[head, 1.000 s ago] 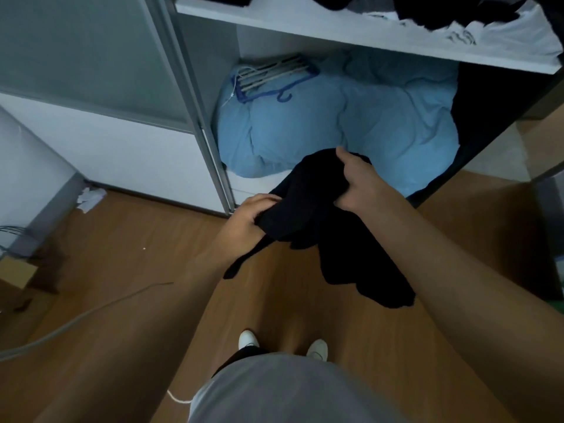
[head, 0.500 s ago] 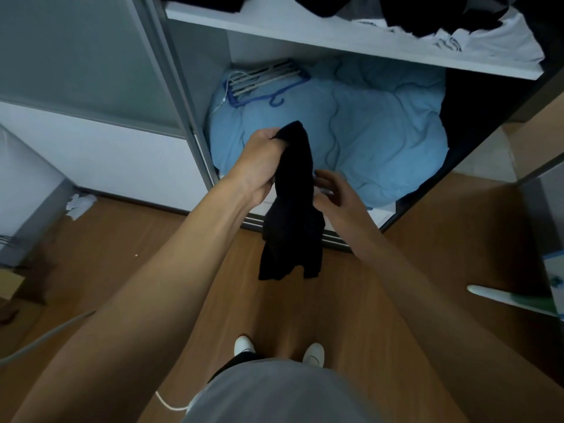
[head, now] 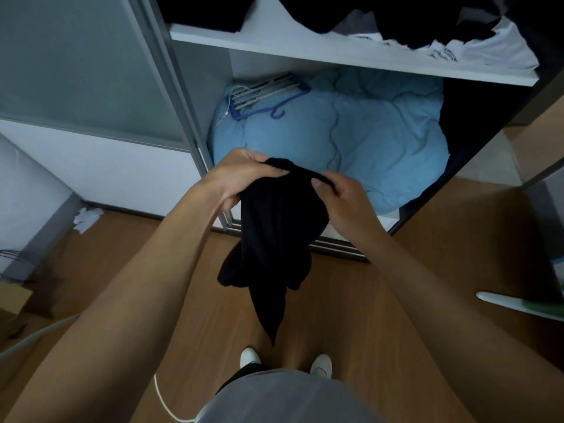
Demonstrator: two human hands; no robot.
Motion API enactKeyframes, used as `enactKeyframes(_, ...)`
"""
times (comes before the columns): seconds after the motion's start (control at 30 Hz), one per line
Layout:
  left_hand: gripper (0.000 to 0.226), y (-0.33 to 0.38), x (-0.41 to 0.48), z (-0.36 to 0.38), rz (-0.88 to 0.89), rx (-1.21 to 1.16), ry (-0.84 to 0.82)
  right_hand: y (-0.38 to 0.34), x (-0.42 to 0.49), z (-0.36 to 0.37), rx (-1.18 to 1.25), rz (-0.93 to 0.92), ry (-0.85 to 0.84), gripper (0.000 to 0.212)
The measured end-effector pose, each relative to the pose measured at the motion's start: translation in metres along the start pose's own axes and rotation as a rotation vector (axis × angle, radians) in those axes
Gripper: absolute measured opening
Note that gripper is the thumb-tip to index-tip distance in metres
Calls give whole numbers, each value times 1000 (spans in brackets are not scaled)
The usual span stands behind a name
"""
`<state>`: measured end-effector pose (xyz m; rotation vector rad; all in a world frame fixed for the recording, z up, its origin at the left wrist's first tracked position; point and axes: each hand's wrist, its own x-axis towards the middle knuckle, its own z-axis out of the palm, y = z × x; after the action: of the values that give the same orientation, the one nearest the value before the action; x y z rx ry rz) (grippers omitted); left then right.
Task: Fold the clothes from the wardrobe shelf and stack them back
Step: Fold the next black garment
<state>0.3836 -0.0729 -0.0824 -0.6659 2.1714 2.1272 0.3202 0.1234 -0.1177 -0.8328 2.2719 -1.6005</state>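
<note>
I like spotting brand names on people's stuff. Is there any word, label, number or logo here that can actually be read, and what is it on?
No text can be read in this picture.
White shirt on the upper shelf: a dark print shows near its folded edge, too small and blurred to read.
Black garment held by the left hand and the right hand: no label or print visible.
Blue duvet and hangers: no markings visible.

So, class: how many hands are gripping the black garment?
2. The left hand grips the black garment at its top left, the right hand pinches its top right edge. None hidden.
</note>
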Motion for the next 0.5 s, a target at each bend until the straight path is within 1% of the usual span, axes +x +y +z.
enactKeyframes(0.03, 6, -5, -1, -8, -6, 82, -22, -2, 3, -3, 4, -2, 11, 22)
enactKeyframes(0.1, 16, -16, 0, -23, -36, 302, -8, -8, 10, -11, 6, -22, 34, 29)
enactKeyframes(0.17, 18, -30, 0, -34, -66, 414, 18, -16, 14, -17, 12, -42, 18, 36)
enactKeyframes(0.23, 13, -48, -1, -42, -75, 405, 24, -19, 18, -24, 27, -43, -12, 40)
enactKeyframes(0.3, 17, -69, -5, -44, -75, 335, 4, -19, 20, -30, 26, -13, -86, 41)
enactKeyframes(0.37, 24, -87, -8, -42, -72, 255, 26, -17, 20, -36, -36, 22, -202, 33)
enactKeyframes(0.43, 23, -98, -9, -41, -37, 190, 76, -11, 21, -42, -115, 90, -297, 28)
enactKeyframes(0.5, 28, -100, -9, -40, 11, 137, 137, 0, 20, -48, -226, 184, -357, 40)
